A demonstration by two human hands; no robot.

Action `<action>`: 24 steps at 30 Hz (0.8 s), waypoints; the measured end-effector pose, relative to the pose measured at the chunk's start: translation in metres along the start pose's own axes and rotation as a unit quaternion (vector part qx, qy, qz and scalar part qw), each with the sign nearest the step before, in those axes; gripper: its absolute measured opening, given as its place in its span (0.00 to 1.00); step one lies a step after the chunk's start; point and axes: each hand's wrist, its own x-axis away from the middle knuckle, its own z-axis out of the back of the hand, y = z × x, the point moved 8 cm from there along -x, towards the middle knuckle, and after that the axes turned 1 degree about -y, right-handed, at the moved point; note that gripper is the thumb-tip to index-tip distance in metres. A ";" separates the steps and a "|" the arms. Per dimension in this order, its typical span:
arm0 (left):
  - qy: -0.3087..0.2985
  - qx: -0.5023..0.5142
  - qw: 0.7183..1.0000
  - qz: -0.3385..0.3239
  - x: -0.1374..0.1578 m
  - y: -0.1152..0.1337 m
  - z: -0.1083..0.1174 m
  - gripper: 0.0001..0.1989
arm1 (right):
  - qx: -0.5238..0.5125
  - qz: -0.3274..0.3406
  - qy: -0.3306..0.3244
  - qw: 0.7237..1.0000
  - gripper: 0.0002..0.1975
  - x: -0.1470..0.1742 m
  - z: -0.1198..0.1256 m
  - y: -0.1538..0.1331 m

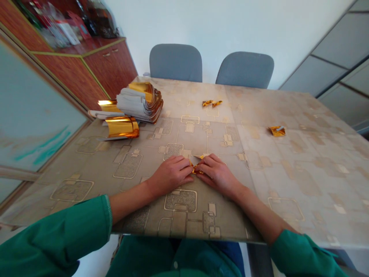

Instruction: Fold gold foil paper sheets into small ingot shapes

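A small piece of gold foil paper (pixel 196 168), partly folded and showing a pale underside, lies between my hands near the front of the table. My left hand (pixel 172 172) grips its left side with the fingers bent over it. From the right, my right hand (pixel 216 173) pinches the other side, fingers and thumb closed. The fingers of both hands hide much of the paper. Farther off sit a folded gold paper piece (pixel 212 103) at the back and another folded gold piece (pixel 277 131) on the right.
A thick stack of gold paper sheets (pixel 138 102) rests at the back left, with a loose curled gold sheet (pixel 122 127) in front. Patterned cloth covers the table (pixel 184 215). Two grey chairs (pixel 175 63) stand behind it. A wooden cabinet (pixel 111 65) holding bottles is at the left.
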 end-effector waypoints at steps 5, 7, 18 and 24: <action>0.012 -0.055 0.998 0.006 0.001 0.002 0.000 0.14 | -0.011 0.002 -0.001 1.000 0.09 -0.002 0.000 -0.003; 0.022 -0.066 0.998 -0.002 0.001 0.003 0.000 0.15 | -0.037 0.003 0.002 0.999 0.07 -0.001 0.005 -0.001; 0.060 -0.008 0.998 0.034 0.009 -0.003 0.004 0.11 | -0.072 -0.021 0.003 0.997 0.06 0.001 0.009 0.017; 0.075 0.099 0.984 0.126 0.012 -0.019 0.002 0.05 | -0.089 -0.024 0.036 0.995 0.03 -0.002 0.009 0.020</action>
